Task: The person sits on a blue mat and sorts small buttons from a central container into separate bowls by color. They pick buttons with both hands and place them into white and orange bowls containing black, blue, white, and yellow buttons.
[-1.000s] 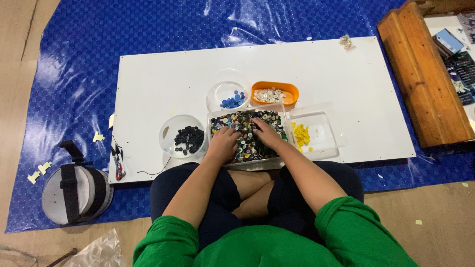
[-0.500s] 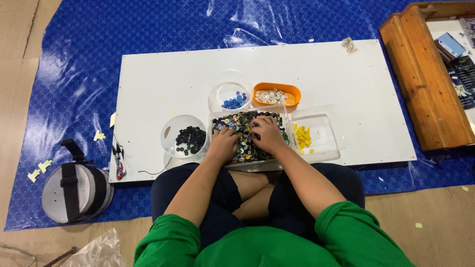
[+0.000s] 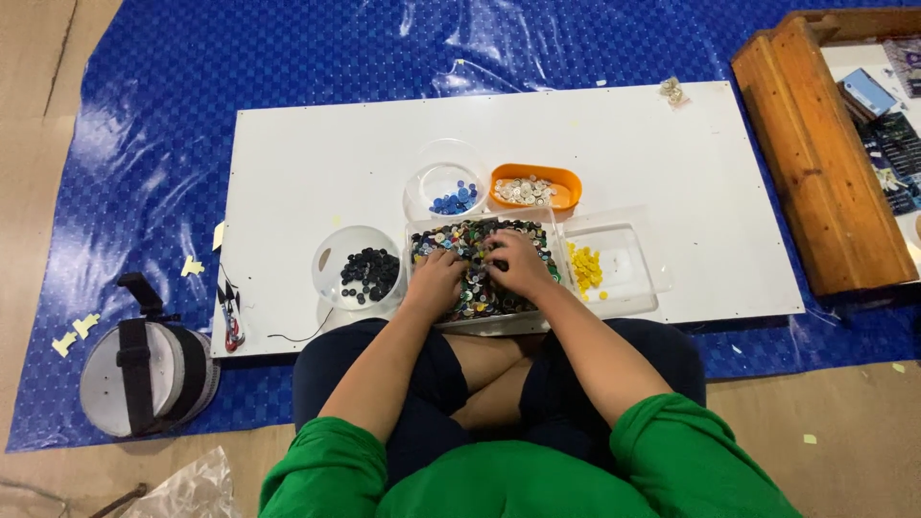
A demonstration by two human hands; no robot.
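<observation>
A blue tarp is lying under a white board. On the board's near edge a clear tray of mixed buttons is sitting before the seated person. Both forearms are reaching forward. The left hand is resting palm down on the buttons, fingers curled; the right hand is pressing loosely spread fingers into them. Whether either is pinching a button cannot be told. Bowls of black buttons and blue buttons are standing nearby.
</observation>
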